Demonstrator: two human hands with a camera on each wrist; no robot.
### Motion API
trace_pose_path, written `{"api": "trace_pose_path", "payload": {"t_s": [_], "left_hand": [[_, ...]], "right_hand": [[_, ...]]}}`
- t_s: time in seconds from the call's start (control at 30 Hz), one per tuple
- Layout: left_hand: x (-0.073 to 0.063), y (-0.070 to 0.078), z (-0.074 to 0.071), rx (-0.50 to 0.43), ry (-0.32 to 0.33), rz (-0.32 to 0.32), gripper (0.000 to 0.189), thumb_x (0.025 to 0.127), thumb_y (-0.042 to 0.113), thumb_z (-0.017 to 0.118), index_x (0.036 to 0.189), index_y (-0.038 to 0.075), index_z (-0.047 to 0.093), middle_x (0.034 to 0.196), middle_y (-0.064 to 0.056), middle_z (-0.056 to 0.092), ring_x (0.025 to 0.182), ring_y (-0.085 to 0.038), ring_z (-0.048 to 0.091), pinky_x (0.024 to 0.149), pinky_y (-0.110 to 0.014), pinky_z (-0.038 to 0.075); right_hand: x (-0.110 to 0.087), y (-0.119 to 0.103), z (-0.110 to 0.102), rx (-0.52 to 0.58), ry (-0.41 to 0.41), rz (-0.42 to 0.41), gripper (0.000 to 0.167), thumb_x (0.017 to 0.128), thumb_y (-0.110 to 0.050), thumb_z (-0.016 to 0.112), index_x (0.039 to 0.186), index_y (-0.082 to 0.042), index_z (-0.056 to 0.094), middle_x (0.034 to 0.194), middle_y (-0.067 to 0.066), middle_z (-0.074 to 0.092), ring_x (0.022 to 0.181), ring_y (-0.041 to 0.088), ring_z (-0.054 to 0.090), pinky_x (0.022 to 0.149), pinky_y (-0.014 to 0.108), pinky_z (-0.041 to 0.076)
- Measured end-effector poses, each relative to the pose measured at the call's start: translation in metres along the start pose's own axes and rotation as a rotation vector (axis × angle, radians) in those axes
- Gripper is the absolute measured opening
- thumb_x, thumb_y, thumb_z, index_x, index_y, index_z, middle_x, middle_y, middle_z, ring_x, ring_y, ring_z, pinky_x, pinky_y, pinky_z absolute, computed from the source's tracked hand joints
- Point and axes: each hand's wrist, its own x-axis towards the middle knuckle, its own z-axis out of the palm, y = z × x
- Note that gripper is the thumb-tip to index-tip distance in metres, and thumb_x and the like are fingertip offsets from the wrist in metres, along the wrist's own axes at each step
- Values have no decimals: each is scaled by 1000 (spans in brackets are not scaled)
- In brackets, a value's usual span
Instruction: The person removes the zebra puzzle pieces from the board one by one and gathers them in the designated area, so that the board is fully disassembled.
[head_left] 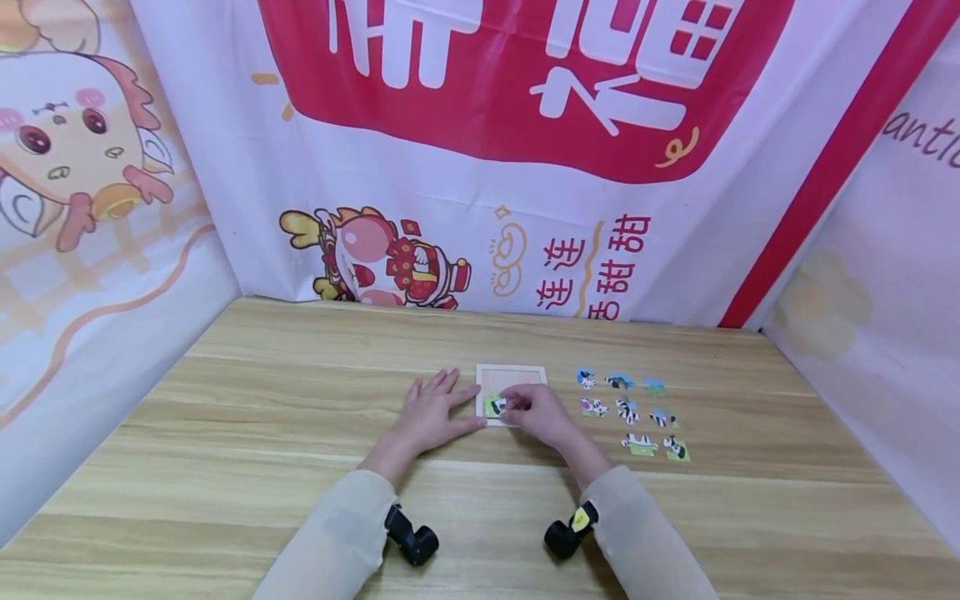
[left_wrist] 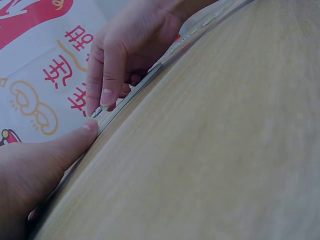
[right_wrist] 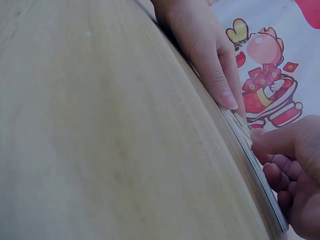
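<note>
A shallow, light wooden puzzle frame (head_left: 517, 367) lies flat on the table. In its near left corner is a green jigsaw piece (head_left: 492, 406) with a black-and-white figure. My right hand (head_left: 542, 414) reaches over the frame and pinches this piece between thumb and fingers, covering part of it. My left hand (head_left: 429, 414) rests on the table with fingers spread, its thumb and index finger against the frame's left side. In the right wrist view, the left thumb lies at the frame edge (right_wrist: 260, 175), close to the right fingertips.
Several loose jigsaw pieces (head_left: 627, 410) with animal pictures lie in rough rows right of the frame. The wooden table (head_left: 225, 433) ends against a printed cloth backdrop (head_left: 480, 192), with cloth walls on both sides. Each sleeve bears a black wrist camera (head_left: 417, 542).
</note>
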Motion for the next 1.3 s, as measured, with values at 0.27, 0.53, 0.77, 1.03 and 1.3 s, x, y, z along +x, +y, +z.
{"api": "trace_pose_path", "payload": {"t_s": [0.27,0.53,0.77,1.03,1.3], "left_hand": [[0,1,1,5,-3,2,64,76,66,41,128,29,43,140,-10,21,127,-28,12,97,-53,1],[-2,1,0,3,-5,-8,62,76,63,44,127,28,43,139,-10,22,127,-27,12,97,-52,2],[-3,0,1,-3,-2,-6,63,76,64,44,127,27,44,139,-10,23,127,-27,13,97,-52,2],[-2,0,2,-10,1,-1,64,75,65,43,127,28,43,139,-10,22,127,-27,13,97,-52,2],[-2,2,0,-11,3,-2,62,76,63,45,127,27,44,139,-11,22,127,-28,13,97,-52,2]], "right_hand": [[-5,2,-12,8,15,45,27,76,-9,64,103,-10,62,80,-1,57,75,15,51,67,29,43],[-18,-2,-34,34,39,46,23,79,-8,62,102,-10,64,79,1,58,73,17,51,63,29,44],[-32,-1,-54,111,31,57,23,79,-13,63,102,-13,64,85,2,60,78,19,52,67,30,45],[-53,2,-82,111,39,-34,27,80,-11,62,105,-4,61,87,7,59,76,21,50,63,31,46],[-70,18,-104,89,59,20,32,80,-21,63,107,-4,60,91,8,58,77,22,49,66,37,46]]}}
